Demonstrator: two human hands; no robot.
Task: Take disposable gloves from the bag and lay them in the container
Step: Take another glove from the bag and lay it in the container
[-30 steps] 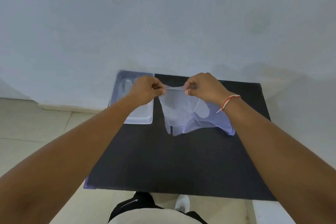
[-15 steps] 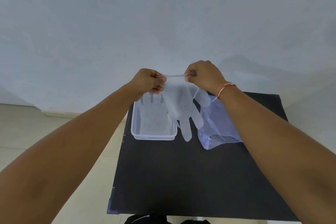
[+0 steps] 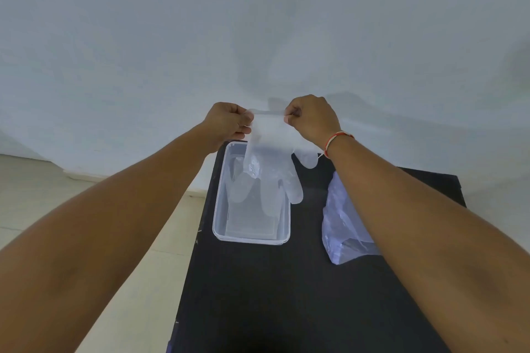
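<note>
A clear disposable glove [image 3: 272, 160] hangs fingers-down, stretched by its cuff between both hands. My left hand [image 3: 228, 123] pinches the cuff's left corner and my right hand [image 3: 311, 120] pinches the right corner. The glove dangles above the far half of a clear rectangular plastic container [image 3: 222, 209], with its thumb sticking out to the right. At least one other glove seems to lie flat inside the container. The translucent bluish bag [image 3: 341, 226] lies crumpled on the table to the container's right, partly hidden by my right forearm.
The container and bag rest on a black table [image 3: 272, 295] whose far edge stands close to a pale wall [image 3: 258, 37]. Light floor tiles [image 3: 86, 209] show to the left of the table.
The glove came out of the bag and moved left, from over the table's middle to above the container. Both hands rose, keeping their pinch on the cuff. The view tilted upward.
</note>
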